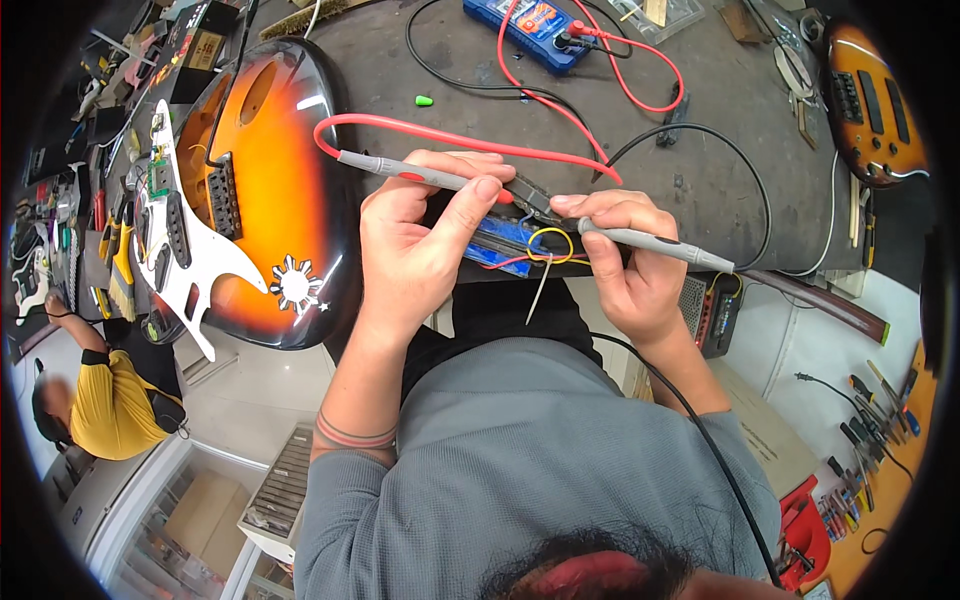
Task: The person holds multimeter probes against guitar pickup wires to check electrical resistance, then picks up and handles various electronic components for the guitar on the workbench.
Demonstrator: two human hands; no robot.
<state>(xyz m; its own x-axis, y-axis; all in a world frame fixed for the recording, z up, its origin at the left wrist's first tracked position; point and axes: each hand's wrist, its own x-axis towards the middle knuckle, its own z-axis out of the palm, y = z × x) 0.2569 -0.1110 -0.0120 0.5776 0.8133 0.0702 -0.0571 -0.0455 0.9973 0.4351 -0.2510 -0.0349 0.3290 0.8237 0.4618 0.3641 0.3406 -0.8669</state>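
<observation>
My left hand (412, 245) is closed round a grey test probe (402, 171) with a red lead, its tip pointing right. My right hand (635, 275) grips another grey test probe (660, 245), on a black lead, its tip pointing left. Between the two tips sits a small dark rectangular part (535, 198), near the fingers of both hands; whether the tips touch it I cannot tell. Just below lie a blue object (500, 243), partly hidden by my left hand, and a looped yellow wire (552, 232). The leads run to a blue multimeter (535, 32) at the far side.
A sunburst guitar body (295, 190) lies at the left, with a white pickguard (207, 262) carrying electronics upon it. A green cap (424, 101) rests on the dark bench (440, 75). Another sunburst body (868, 110) stands far right. A person in yellow (118, 405) works at lower left.
</observation>
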